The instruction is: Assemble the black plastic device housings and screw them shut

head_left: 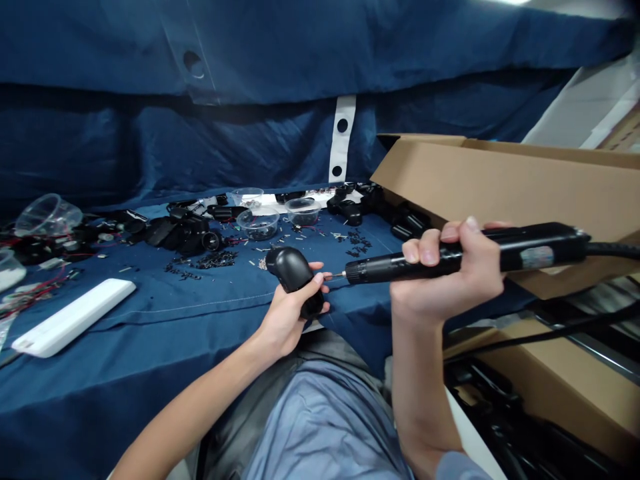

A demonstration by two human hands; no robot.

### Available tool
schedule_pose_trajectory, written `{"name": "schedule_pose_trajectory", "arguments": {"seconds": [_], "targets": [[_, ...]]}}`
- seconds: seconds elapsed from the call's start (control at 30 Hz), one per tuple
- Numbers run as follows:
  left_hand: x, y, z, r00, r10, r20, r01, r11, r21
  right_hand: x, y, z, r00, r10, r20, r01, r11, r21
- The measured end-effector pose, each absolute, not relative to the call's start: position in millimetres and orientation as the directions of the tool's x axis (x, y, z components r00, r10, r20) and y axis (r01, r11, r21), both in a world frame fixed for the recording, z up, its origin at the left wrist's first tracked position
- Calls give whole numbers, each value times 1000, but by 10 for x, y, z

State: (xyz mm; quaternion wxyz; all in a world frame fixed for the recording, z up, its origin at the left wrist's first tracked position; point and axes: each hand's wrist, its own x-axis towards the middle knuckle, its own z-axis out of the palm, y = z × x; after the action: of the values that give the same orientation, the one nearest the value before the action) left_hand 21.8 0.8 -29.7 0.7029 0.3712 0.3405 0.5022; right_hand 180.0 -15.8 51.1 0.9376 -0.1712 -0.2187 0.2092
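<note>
My left hand point(295, 303) is closed round a black plastic housing point(290, 268) with a rounded, bulging head, held just above the front of the blue-covered table. In my right hand point(453, 267) lies a black corded electric screwdriver point(380, 268), gripped level with its tip pointing left. The thin bit point(340, 274) reaches the fingertips of my left hand at the housing's right side. Whether it sits on a screw there is hidden by the fingers. From the screwdriver's rear end a thick cable point(613, 250) runs off to the right.
Small dark screws point(217, 260) lie scattered behind the housing. Clear plastic cups point(257, 225) and black parts point(183, 230) stand farther back. A white bar-shaped case point(75, 317) lies at left. An open cardboard box point(510, 180) takes up the right; another box point(565, 380) with black parts sits lower.
</note>
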Motion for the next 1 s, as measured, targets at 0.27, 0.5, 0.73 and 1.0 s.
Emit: {"name": "schedule_pose_trajectory", "arguments": {"seconds": [0.27,0.5,0.73,1.0], "targets": [[240,3,-305,315,944,-102,-528,263,808,1825,-180,508,824,461,330,-322,859,-398],[223,5,-302,304,947,-99,-539,257,802,1829,-193,528,843,441,310,-309,867,-391],[218,13,-323,310,947,-84,-548,250,798,1837,-209,539,845,438,306,-311,869,-386],[203,23,-317,307,951,-50,-518,210,829,1835,-212,539,840,440,318,-318,874,-367]]}}
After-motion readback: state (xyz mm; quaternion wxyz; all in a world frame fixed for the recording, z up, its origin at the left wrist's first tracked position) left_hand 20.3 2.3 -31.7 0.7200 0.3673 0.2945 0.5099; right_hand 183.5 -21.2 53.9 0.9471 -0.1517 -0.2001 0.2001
